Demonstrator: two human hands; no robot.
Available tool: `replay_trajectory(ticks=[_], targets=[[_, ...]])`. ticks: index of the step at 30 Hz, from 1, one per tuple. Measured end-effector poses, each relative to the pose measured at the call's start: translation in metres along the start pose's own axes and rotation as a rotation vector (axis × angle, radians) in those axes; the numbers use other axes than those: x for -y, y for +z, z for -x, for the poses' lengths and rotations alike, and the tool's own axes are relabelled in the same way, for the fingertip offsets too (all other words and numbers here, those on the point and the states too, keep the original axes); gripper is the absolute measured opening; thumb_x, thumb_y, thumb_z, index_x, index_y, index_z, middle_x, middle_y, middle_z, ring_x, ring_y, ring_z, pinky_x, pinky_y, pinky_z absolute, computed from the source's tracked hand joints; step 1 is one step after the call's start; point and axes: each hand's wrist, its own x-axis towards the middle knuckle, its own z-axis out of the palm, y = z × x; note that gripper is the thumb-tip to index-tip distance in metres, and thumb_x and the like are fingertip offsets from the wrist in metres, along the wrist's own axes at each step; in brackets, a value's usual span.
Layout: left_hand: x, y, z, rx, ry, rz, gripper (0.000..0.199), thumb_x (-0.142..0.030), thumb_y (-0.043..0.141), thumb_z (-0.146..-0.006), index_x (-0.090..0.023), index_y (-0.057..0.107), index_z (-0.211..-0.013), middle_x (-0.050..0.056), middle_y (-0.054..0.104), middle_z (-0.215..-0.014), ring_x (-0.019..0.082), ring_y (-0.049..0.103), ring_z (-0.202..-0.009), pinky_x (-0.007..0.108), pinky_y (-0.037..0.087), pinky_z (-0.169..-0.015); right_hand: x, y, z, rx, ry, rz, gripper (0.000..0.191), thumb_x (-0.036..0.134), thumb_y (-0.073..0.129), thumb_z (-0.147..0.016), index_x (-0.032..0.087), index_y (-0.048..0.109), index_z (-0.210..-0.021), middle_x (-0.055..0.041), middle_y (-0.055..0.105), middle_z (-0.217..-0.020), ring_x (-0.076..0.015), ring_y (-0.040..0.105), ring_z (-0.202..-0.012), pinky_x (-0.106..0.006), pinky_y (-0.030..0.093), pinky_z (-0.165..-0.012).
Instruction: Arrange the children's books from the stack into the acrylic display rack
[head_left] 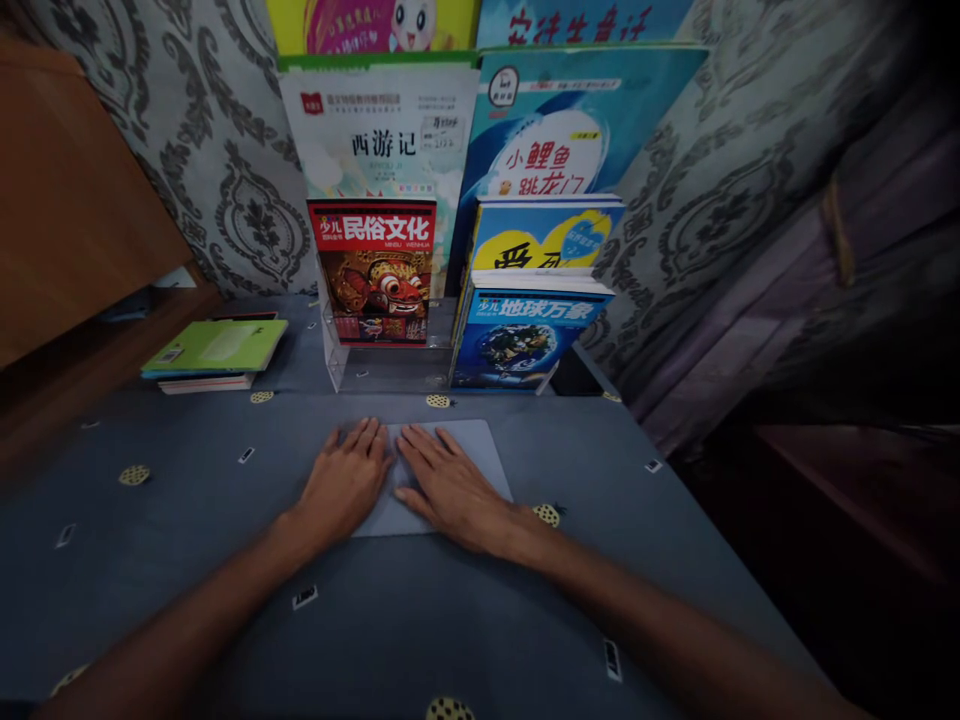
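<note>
A thin light grey-blue rectangular sheet, perhaps a cloth (480,455), lies flat on the covered surface in front of the book rack. My left hand (349,478) rests palm down over its left part, fingers stretched out and pointing away from me. Palm down on its middle lies my right hand (446,488), with fingers extended and the thumb apart. The two hands are close together, with a narrow gap between them. Neither holds anything. Parts of the sheet are hidden beneath the hands.
A clear tiered rack (375,378) holds several children's books, among them a red book (382,285) and a blue book (525,335). To its left is a small stack topped by a green book (225,342). Brown wooden furniture (82,200) stands at left; patterned fabric hangs behind.
</note>
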Motion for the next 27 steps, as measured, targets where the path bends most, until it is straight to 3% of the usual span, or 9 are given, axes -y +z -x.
replay_trajectory(ticks=[13, 22, 27], targets=[[0.000, 0.001, 0.001, -0.019, -0.027, 0.033, 0.044, -0.027, 0.035, -0.101, -0.013, 0.057, -0.136, 0.018, 0.057, -0.145, 0.029, 0.054, -0.134, 0.051, 0.043, -0.110, -0.043, 0.003, 0.031, -0.097, 0.220, 0.132, 0.070, 0.056, 0.030, -0.102, 0.009, 0.036, -0.154, -0.0202, 0.032, -0.161, -0.0309, 0.026, -0.151, -0.054, 0.023, -0.123], [-0.004, -0.006, 0.002, 0.045, -0.069, -0.001, 0.046, -0.027, 0.033, -0.101, -0.007, 0.056, -0.136, 0.022, 0.055, -0.144, 0.033, 0.054, -0.134, 0.056, 0.044, -0.107, -0.044, 0.003, 0.033, -0.105, 0.222, 0.133, 0.070, 0.056, 0.029, -0.102, 0.011, 0.034, -0.155, -0.0195, 0.033, -0.161, -0.0320, 0.027, -0.151, -0.056, 0.024, -0.121], [-0.005, -0.011, 0.001, 0.060, -0.093, -0.078, 0.044, -0.030, 0.036, -0.101, -0.008, 0.059, -0.133, 0.022, 0.060, -0.140, 0.033, 0.059, -0.128, 0.053, 0.044, -0.107, -0.038, -0.003, 0.032, -0.060, 0.251, 0.135, 0.070, 0.053, 0.031, -0.102, 0.005, 0.037, -0.152, -0.0218, 0.032, -0.161, -0.0330, 0.027, -0.151, -0.057, 0.023, -0.121]])
